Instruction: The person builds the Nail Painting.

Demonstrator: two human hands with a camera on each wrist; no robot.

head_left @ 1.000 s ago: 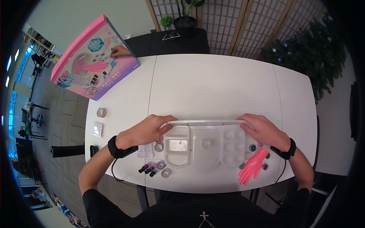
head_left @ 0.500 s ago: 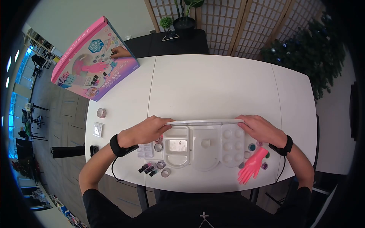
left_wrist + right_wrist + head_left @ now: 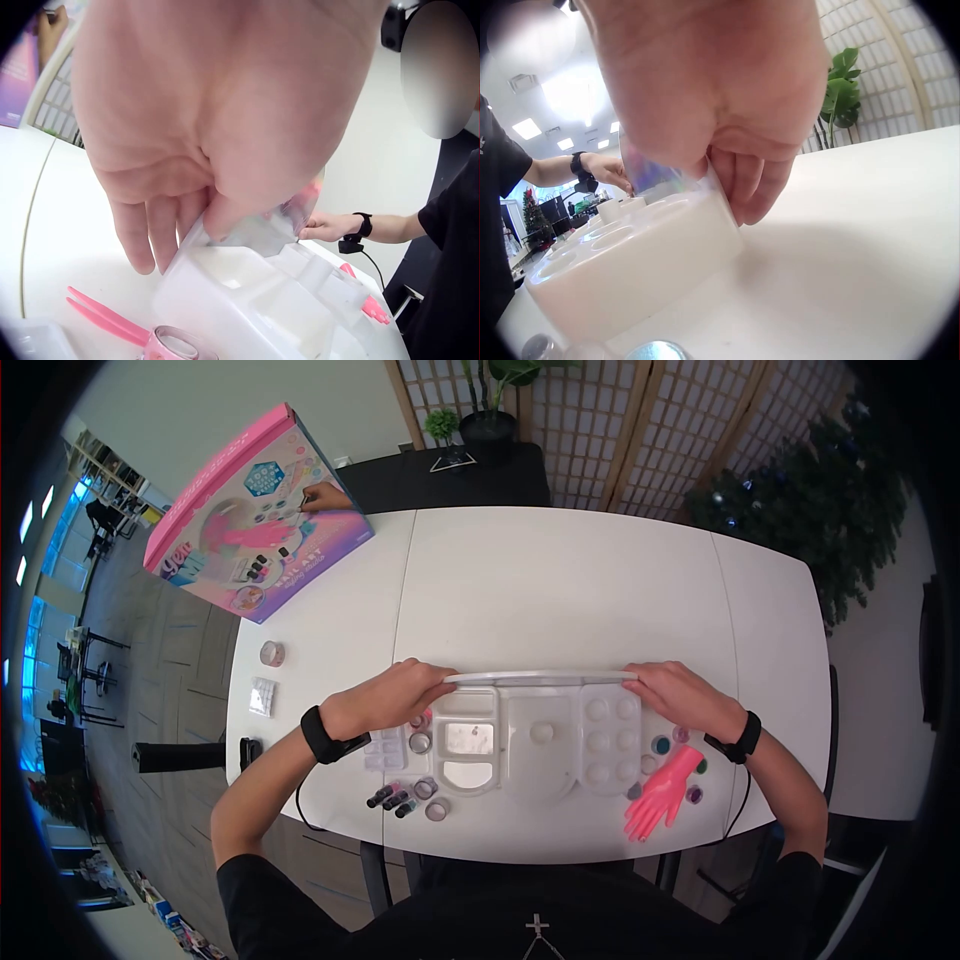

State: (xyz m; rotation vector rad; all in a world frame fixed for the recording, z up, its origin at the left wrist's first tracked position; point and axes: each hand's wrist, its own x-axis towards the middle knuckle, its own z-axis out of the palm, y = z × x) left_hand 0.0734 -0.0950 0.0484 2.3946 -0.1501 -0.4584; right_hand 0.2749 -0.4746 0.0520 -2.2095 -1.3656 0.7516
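Note:
A white plastic tray [image 3: 510, 745] with moulded compartments and round wells lies in front of the person. Along its far edge stands a thin upright panel [image 3: 540, 678], seen nearly edge-on from the head. Its shiny, reflective face shows in the left wrist view [image 3: 259, 229] and, with rainbow tints, in the right wrist view. The left hand [image 3: 395, 697] pinches the panel's left end, thumb on the near side and fingers behind. At the other end the right hand [image 3: 685, 697] pinches it the same way. The panel's bottom edge is hidden behind the tray's back wall.
Right of the tray lie a pink model hand [image 3: 665, 792] and several small pots [image 3: 661, 744]. On the left are nail polish bottles [image 3: 392, 800], a clear divided case [image 3: 385, 750], pink tweezers [image 3: 109, 319] and a small packet [image 3: 261, 697]. A nail art box [image 3: 265, 520] stands far left.
Both hands keep their grip on the panel, which shifts only slightly. A bright reflection now fills the tray's near-left compartment.

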